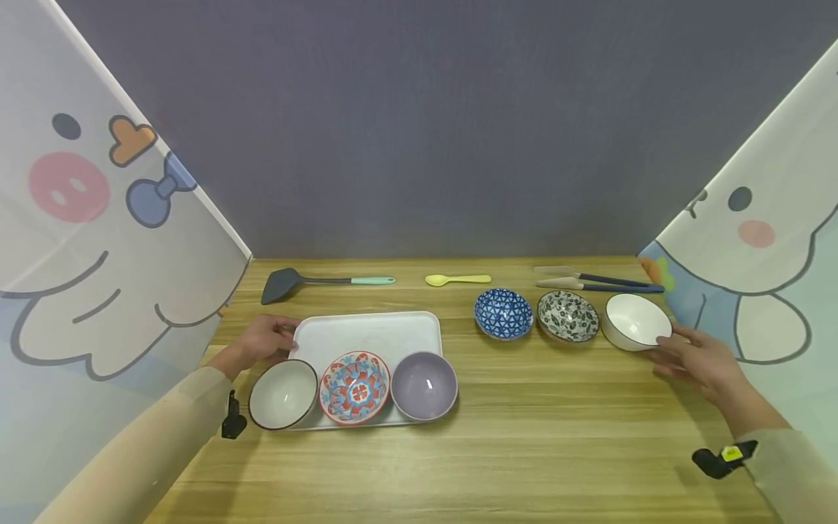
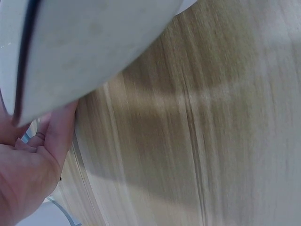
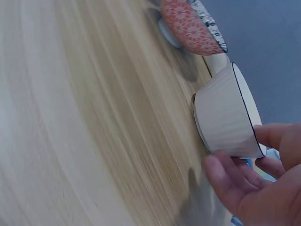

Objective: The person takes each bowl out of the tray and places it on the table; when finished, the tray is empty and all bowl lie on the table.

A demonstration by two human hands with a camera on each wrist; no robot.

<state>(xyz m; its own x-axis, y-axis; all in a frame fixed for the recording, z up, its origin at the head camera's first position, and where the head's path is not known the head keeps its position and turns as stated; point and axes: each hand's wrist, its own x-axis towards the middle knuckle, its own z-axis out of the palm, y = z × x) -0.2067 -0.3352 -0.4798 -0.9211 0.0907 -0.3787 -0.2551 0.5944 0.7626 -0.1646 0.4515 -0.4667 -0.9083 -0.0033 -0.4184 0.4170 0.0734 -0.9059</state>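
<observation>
On the right of the table, my right hand (image 1: 697,360) grips a white bowl with a dark rim (image 1: 636,322). The right wrist view shows a finger over the rim of this bowl (image 3: 223,113) and other fingers low on its side. At the far left, my left hand (image 1: 268,338) holds the left edge of a white rectangular tray (image 1: 366,327). Along the tray's front stand a white bowl with a dark rim (image 1: 283,395), a red-and-blue patterned bowl (image 1: 355,388) and a purple bowl (image 1: 424,386). The left white bowl (image 2: 89,47) hides my left fingertips in the left wrist view.
Left of the gripped bowl stand a black-and-white floral bowl (image 1: 568,317) and a blue patterned bowl (image 1: 503,314). Along the back lie a dark spatula (image 1: 281,285), a yellow spoon (image 1: 458,279) and tongs (image 1: 599,284). A grey panel (image 1: 445,145) rises behind the table.
</observation>
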